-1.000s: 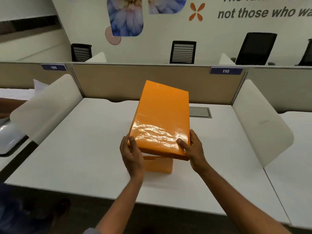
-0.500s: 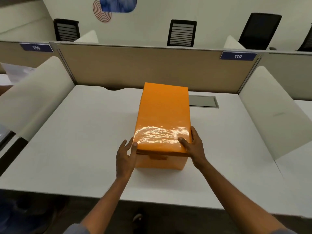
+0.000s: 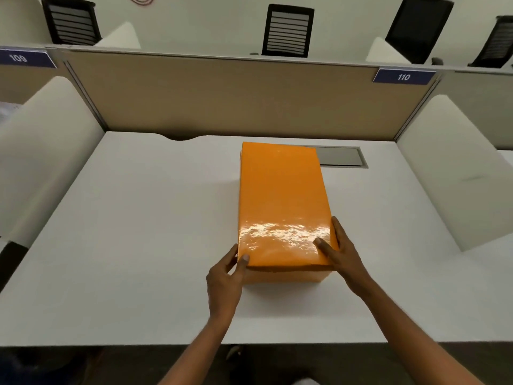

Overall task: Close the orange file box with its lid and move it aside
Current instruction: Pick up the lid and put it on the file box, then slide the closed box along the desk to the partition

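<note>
Our glossy orange cardboard lid [image 3: 280, 201] sits square on the orange file box [image 3: 288, 277], centre-right on the white counter [image 3: 133, 245]. Our left hand [image 3: 224, 282] pinches its near-left corner and our right hand [image 3: 340, 255] clasps its near-right edge. The counter stretches wide to the left.

Glossy orange lid [image 3: 280, 201] with wrinkled film-like sheen, matt smooth white counter [image 3: 138, 245] under it, dull grey metal-looking hatch [image 3: 340, 157] beside its far corner, matt beige cloth-like partition [image 3: 222, 101] behind it, smooth white dividers [image 3: 455, 173] either side
</note>
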Motion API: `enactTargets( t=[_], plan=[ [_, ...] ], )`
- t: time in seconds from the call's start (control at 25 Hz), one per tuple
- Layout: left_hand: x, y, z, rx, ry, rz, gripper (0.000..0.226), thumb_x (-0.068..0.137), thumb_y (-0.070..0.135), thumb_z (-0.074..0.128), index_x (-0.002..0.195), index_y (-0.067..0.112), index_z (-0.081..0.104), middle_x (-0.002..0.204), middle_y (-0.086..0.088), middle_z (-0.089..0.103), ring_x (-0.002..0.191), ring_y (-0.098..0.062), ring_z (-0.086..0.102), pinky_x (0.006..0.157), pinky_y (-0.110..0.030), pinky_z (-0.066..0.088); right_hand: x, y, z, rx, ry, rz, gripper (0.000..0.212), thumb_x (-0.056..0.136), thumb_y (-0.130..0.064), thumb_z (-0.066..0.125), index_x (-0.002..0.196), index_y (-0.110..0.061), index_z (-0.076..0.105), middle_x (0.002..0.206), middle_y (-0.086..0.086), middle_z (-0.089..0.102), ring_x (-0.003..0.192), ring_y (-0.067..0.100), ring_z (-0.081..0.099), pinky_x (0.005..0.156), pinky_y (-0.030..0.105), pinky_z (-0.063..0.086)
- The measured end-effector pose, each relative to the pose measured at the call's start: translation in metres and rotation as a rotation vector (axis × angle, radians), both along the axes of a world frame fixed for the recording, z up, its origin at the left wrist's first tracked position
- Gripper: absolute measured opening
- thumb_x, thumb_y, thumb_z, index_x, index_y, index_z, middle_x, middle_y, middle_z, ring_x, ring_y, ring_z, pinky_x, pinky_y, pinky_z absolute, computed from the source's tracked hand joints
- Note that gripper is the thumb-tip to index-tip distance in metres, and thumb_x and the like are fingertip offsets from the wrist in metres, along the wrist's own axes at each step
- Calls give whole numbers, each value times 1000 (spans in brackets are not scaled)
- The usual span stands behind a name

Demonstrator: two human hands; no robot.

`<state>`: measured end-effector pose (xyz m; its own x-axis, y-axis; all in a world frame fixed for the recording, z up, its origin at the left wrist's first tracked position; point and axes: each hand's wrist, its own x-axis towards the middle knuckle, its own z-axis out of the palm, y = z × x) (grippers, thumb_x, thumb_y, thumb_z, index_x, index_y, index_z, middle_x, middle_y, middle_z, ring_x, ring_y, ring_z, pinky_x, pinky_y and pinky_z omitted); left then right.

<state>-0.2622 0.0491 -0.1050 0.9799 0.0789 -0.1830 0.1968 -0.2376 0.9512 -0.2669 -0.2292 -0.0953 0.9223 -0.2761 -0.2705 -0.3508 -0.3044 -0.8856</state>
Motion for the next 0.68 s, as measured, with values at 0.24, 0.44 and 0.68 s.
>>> enactTargets(
  t=[0.24,0.44,0.68],
  plan=[
    [3,10,3,-162,167,41,39,83,38,75,120,36,64,113,20,67,99,6,63,76,-15,53,-4,4,7,-68,76,-27,87,90,-52,63,161,-38,14,164,-4,36,140,29,49,110,54,49],
    [10,19,0,-165,258,74,45,78,39,79,119,28,65,116,9,70,107,-12,67,91,-38,58,-5,7,5,-106,96,26,88,93,-47,62,162,-39,8,164,-1,35,140,30,49,109,53,48],
    [11,30,-9,-78,314,-31,48,73,37,83,116,36,62,123,16,66,112,-9,66,76,-14,54,-16,5,-11,-34,85,90,87,92,-50,53,155,-55,-7,167,-19,11,144,14,34,111,44,43]
  ],
)
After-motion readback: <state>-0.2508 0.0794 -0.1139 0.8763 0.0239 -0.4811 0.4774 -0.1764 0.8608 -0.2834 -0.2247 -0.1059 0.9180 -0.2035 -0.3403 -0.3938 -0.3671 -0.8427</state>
